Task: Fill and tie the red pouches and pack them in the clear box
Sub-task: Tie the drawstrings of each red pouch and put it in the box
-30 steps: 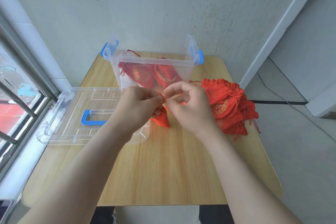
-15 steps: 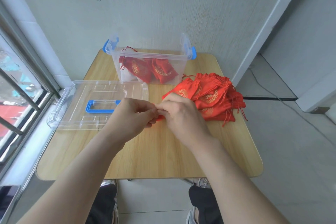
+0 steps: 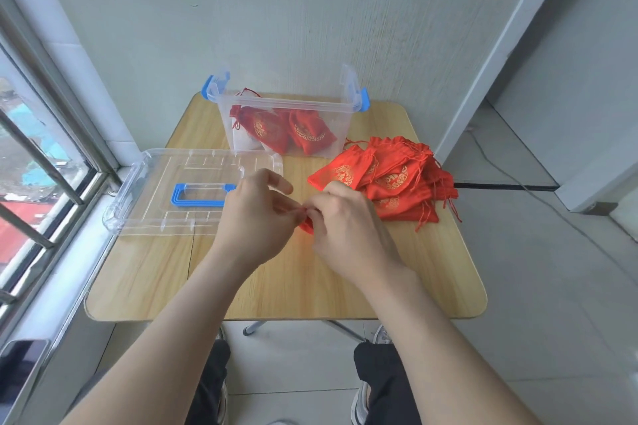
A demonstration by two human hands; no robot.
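A clear box stands open at the far edge of the wooden table, close to the wall, with a blue latch at its left end and another at its right; inside it lie two filled pouches, red with gold print, leaning side by side against the front wall, a red cord sticking up past the rim at the left; something pale shows low in the box's left corner, too unclear to name. The box's clear lid lies flat on the table's left side, overhanging toward the window sill, its blue handle facing up; nothing rests on it. To the right of the box a pile of flat pouches sits on the table, cords trailing off its right and near edges. In front of the box, between lid and pile, both hands meet above the table; the left hand and the right hand each pinch the top of one red pouch with curled fingertips, the left index finger raised; only a sliver of that pouch shows between them, so whether it is filled or tied cannot be told.
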